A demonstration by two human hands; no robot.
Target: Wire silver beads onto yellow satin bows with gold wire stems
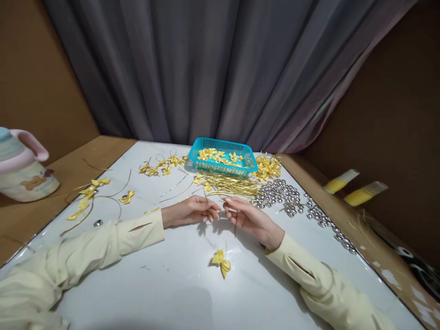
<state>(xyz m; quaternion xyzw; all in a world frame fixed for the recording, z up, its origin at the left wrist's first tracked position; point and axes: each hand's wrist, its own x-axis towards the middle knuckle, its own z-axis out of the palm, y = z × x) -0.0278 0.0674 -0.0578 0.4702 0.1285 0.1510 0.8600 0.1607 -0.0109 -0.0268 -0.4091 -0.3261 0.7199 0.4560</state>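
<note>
My left hand [197,209] and my right hand [252,221] are close together above the middle of the white tabletop, fingertips pinched. Both hold a thin gold cord [206,193]; one strand sticks up over the left fingers and another hangs below the right. Something small and pale shows between the fingertips, too small to make out. Just below the hands lies a yellow ribbon bow [222,263] with a thin strand running up from it. Beyond the hands is a bundle of loose gold cords [235,184].
A blue basket [223,170] holding yellow bows stands at the back, with more yellow bows [267,167] heaped beside it. Silver metal pieces [280,192] spread along the right. Finished-looking bows with cords [87,197] lie left, near a large cup [25,176]. Two yellow-filled tubes [364,194] are at right.
</note>
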